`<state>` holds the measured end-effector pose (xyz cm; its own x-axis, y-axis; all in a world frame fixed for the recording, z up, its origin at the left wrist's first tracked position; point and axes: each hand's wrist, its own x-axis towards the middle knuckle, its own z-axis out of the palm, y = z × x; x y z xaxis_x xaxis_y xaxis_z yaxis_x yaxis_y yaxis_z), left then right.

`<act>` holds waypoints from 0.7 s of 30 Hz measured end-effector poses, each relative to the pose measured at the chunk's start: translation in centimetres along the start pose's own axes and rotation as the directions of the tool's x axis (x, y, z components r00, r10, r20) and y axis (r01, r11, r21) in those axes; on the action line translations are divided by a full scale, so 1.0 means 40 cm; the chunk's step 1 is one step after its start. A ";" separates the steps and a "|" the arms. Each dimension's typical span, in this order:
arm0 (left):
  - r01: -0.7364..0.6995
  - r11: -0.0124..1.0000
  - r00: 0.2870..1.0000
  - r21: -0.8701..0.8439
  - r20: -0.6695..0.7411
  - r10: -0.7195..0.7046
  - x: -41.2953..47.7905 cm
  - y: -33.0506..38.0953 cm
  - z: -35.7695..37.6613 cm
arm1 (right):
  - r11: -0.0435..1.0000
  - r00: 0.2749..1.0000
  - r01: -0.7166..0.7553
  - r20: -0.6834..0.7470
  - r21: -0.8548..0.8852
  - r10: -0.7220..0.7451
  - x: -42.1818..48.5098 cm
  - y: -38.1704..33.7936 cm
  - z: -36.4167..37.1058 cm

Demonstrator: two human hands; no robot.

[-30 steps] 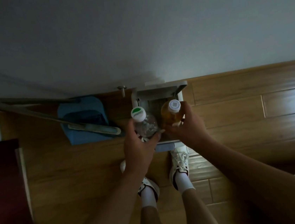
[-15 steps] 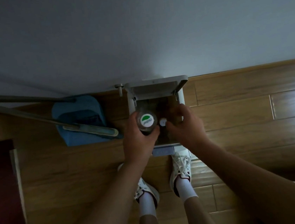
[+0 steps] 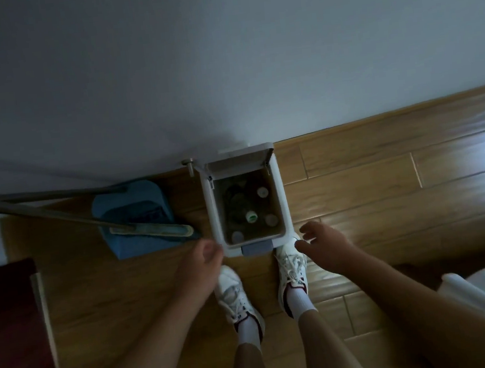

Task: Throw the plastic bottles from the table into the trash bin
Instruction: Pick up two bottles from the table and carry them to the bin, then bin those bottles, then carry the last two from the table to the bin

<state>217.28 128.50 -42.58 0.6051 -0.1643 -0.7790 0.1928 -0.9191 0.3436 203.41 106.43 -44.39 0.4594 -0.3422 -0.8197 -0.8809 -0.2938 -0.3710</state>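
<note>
Your left hand [image 3: 202,259] is loosely curled and empty, your right hand [image 3: 323,242] spread and empty, above the wood floor [image 3: 386,185]; bottles [image 3: 247,210] lie in the bin [image 3: 277,186] against the white wall [image 3: 221,65].

Bottles [image 3: 249,210] lie in the bin [image 3: 280,197] against the wall [image 3: 221,65], dustpan [image 3: 136,217] to its left.

Single head-worn view, looking steeply down from standing height, trash bin [image 3: 280,191] centred, wall above

Your left hand [image 3: 199,260] and right hand [image 3: 325,242] hang empty; beyond your fingertips, bottles [image 3: 246,210] lie in the open trash bin [image 3: 279,197].
</note>
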 end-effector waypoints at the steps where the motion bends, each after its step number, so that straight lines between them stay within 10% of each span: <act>1: 0.025 0.999 0.999 0.027 0.026 -0.026 -0.028 -0.007 -0.023 | 1.000 1.000 -0.025 -0.001 0.015 0.025 -0.034 0.012 -0.017; 12: -0.180 0.958 0.981 0.225 0.107 0.159 -0.439 0.148 -0.344 | 0.841 0.937 -0.039 -0.273 0.540 0.218 -0.647 0.084 -0.198; 21: -0.427 0.889 0.890 0.165 0.249 0.381 -0.661 0.444 -0.267 | 0.633 0.854 -0.014 -0.320 0.774 0.410 -1.000 0.220 -0.249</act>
<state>212.95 120.34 -10.27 0.4198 -0.5856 -0.6934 -0.2145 -0.8064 0.5511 178.43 108.65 -10.53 0.0682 -0.6979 -0.7129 -0.6519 0.5097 -0.5614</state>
